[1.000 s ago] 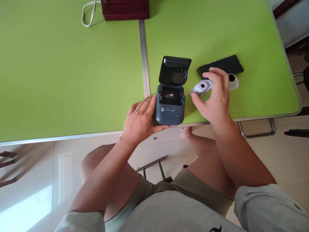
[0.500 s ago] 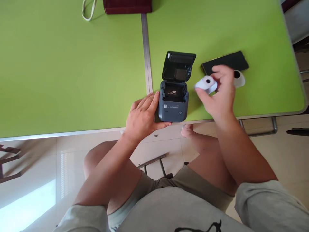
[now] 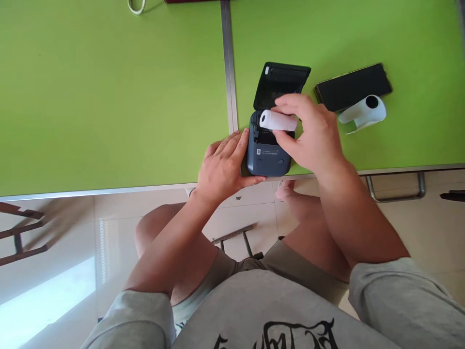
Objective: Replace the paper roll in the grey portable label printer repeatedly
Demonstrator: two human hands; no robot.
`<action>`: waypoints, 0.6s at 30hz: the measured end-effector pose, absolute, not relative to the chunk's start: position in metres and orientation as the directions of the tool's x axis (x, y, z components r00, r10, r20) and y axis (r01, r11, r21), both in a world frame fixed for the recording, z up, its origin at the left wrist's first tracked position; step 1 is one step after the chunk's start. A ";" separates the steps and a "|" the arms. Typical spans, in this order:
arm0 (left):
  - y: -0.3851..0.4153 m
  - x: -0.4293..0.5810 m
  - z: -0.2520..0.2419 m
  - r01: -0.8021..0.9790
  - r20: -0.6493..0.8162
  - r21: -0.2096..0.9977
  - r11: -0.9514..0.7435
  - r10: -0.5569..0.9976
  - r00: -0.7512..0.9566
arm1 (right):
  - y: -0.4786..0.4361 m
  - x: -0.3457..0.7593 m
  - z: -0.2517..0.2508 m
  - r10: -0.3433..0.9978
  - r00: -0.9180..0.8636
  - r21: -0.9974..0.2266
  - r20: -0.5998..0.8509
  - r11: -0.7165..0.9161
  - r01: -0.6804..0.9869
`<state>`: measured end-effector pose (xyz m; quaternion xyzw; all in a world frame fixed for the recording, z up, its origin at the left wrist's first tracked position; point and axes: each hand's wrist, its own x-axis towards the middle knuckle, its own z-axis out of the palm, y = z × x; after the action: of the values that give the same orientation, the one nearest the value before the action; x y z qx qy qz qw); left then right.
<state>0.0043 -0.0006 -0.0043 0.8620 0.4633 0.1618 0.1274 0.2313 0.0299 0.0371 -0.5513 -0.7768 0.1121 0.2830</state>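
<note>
A dark grey label printer [image 3: 268, 165] stands at the table's front edge, its black lid [image 3: 281, 80] swung up and back. My left hand [image 3: 223, 167] grips its left side, with the fingers along the wall and the thumb across the front. Between the thumb and fingers of my right hand [image 3: 316, 131] is a white paper roll [image 3: 279, 120], its dark core hole facing left. The roll is held over the printer's inner compartment, lying crosswise. My right hand hides part of the lid and the compartment's right side.
To the right, a second white roll [image 3: 365, 112] with a loose curled end lies against a black phone [image 3: 354, 87]. A metal strip [image 3: 228, 68] crosses the green table [image 3: 127, 97]. A white cord loop [image 3: 137, 7] is at the far edge of view.
My right hand has carried the paper roll leftward, from beside the printer to over its compartment. The second roll now shows fully. My left hand stays on the printer; the view has shifted slightly.
</note>
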 end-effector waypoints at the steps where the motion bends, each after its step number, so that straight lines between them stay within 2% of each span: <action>1: -0.001 0.004 -0.004 0.757 0.164 0.368 -0.540 0.839 0.519 | 0.031 0.233 0.035 0.923 -0.226 -0.499 0.311 0.361 0.788; 5: -0.001 0.005 -0.006 0.758 0.180 0.361 -0.544 0.838 0.515 | 0.033 0.236 0.030 0.912 -0.248 -0.561 0.328 0.399 0.726; 8: -0.001 0.005 -0.007 0.756 0.192 0.360 -0.546 0.837 0.513 | 0.031 0.234 0.031 0.876 -0.239 -0.585 0.419 0.461 0.667; 12: -0.002 0.005 -0.008 0.755 0.191 0.388 -0.529 0.847 0.496 | 0.023 0.230 0.034 0.787 -0.256 -0.537 0.562 0.582 0.611; 16: -0.003 0.004 -0.006 0.743 0.217 0.353 -0.569 0.822 0.527 | 0.014 0.231 0.031 0.757 -0.356 -0.497 0.549 0.638 0.588; 18: -0.004 0.004 -0.006 0.737 0.232 0.317 -0.598 0.802 0.551 | 0.013 0.234 0.028 0.728 -0.401 -0.510 0.556 0.680 0.527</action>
<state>0.0035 -0.0036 -0.0060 0.8758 0.4392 0.1781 0.0916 0.2338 0.0130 0.0283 -0.3792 -0.8273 0.1275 0.3944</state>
